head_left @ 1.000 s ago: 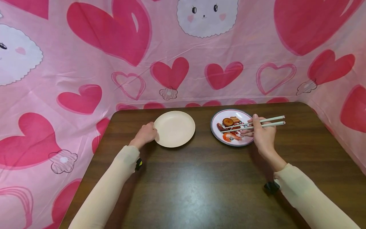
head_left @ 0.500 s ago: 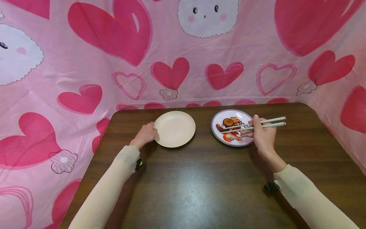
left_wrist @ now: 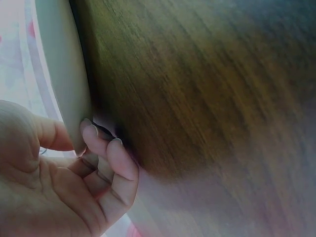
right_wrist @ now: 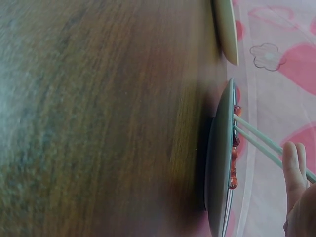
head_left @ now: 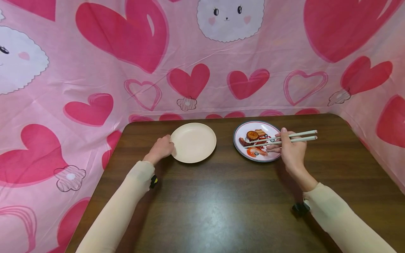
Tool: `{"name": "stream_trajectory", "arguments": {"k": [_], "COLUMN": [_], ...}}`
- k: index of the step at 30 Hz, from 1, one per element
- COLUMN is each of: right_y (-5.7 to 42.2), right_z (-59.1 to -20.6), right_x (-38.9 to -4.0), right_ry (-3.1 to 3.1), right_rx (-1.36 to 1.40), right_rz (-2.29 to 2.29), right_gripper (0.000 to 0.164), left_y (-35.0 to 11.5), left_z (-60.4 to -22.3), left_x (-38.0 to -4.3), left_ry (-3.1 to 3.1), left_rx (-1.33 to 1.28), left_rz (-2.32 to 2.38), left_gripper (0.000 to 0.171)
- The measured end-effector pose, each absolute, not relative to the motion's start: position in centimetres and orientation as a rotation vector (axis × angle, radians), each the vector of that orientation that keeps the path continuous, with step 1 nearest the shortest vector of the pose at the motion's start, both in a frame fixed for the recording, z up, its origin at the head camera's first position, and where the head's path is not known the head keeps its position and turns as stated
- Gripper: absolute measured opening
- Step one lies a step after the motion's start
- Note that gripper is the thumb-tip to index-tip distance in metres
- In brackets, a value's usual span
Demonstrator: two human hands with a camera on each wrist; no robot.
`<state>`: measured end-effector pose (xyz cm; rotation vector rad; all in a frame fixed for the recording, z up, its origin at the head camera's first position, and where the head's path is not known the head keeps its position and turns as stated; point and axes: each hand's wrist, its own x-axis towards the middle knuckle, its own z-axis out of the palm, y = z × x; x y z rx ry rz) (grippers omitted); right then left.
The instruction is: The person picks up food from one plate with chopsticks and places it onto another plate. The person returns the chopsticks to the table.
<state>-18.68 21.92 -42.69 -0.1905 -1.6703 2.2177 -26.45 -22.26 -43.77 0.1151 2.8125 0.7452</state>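
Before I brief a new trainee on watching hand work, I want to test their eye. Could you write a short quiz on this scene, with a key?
1. Multiple choice. Which hand holds the chopsticks? A) left; B) right; C) both.
2. True or false. The beige plate carries food.
3. Fill in the blank. The left hand grips the ____ of the beige plate.

Key
1: B. The right hand holds them.
2: False. The food lies on the rimmed plate.
3: Rim. The left wrist view shows the plate's edge between thumb and fingers.
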Motion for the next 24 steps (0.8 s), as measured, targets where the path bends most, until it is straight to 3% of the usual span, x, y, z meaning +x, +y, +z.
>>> {"name": "stream_trajectory", "arguments": {"k": [24], "right_y": [21.93], "right_z": [-42.51], "right_x": [-18.35], "right_ry": [-1.702], "right_rx": [-0.223], "right_rz": [2.172], "right_gripper": [0.046], "left_y": [-22.38], "left_z": [-43.7], "left_x": [-26.36], "left_ry": [2.802], "left_rx": [0.11], "left_rz": [0.777], "left_gripper": [0.032]}}
